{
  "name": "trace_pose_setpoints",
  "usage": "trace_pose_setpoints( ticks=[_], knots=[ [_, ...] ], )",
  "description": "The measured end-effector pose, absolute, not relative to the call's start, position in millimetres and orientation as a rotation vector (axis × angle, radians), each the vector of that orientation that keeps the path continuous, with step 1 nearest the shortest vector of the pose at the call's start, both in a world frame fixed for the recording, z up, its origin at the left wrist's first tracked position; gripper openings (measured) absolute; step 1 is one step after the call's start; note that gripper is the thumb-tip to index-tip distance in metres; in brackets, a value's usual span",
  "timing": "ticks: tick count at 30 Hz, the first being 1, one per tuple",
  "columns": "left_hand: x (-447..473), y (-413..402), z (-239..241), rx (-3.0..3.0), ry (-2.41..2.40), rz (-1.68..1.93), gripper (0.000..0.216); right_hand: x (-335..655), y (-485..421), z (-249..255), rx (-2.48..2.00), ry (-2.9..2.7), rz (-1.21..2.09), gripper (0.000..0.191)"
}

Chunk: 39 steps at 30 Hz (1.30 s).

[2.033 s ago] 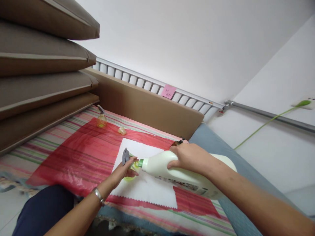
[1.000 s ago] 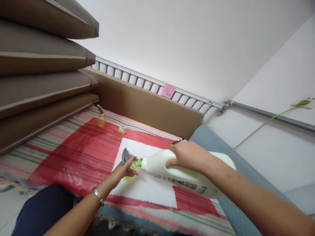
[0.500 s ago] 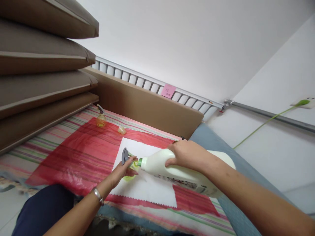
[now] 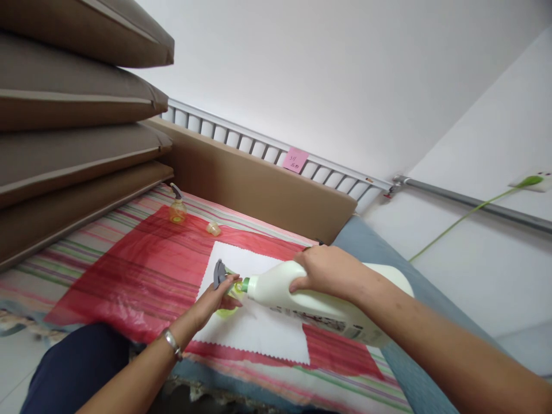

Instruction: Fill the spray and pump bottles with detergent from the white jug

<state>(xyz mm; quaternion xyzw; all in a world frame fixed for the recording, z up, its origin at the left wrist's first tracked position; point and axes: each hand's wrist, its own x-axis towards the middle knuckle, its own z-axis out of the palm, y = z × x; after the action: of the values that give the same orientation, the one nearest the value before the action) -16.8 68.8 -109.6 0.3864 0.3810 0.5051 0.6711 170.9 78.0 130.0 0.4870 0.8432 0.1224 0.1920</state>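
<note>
Right hand (image 4: 330, 270): clamped over the big white bottle (image 4: 314, 305), which lay tipped nearly flat above the white cloth (image 4: 259, 328)
Left hand (image 4: 213, 302): fingers closed round the small yellow-green bottle (image 4: 227, 299) standing on that cloth, grey pump head (image 4: 218, 273) held aside
Spout: touched the small bottle's mouth
Pouring well, judged: keep spout on the opening, tilt slowly, steady the small bottle
Contents: fill levels could not be told
Second small bottle (image 4: 177, 210): amber, upright on the red sheet (image 4: 129, 270), loose cap (image 4: 213, 229) near
</note>
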Motion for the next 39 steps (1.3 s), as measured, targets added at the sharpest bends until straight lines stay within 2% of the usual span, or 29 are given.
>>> trace_pose_setpoints(
  ticks=[19,24,31,34,39],
  knots=[
    [-16.7,70.1,-109.2,0.858,0.865,1.139,0.05,162.8,73.7,136.5,1.357,2.348,0.337,0.042],
    [-20.5,70.0,-107.1,0.839,0.847,1.143,0.049,181.4,79.1,121.2,1.41,2.441,0.279,0.043],
    [-28.4,74.1,-112.2,0.789,0.825,1.142,0.05,243.2,78.8,55.2,1.816,2.576,-0.128,0.039],
    [-29.0,75.2,-113.6,0.811,0.816,1.137,0.048,269.8,80.6,25.9,2.122,2.616,-0.428,0.034],
    [-26.2,74.5,-108.7,0.803,0.85,1.121,0.048,278.2,102.1,-9.0,2.691,2.615,-0.752,0.042]
  ],
)
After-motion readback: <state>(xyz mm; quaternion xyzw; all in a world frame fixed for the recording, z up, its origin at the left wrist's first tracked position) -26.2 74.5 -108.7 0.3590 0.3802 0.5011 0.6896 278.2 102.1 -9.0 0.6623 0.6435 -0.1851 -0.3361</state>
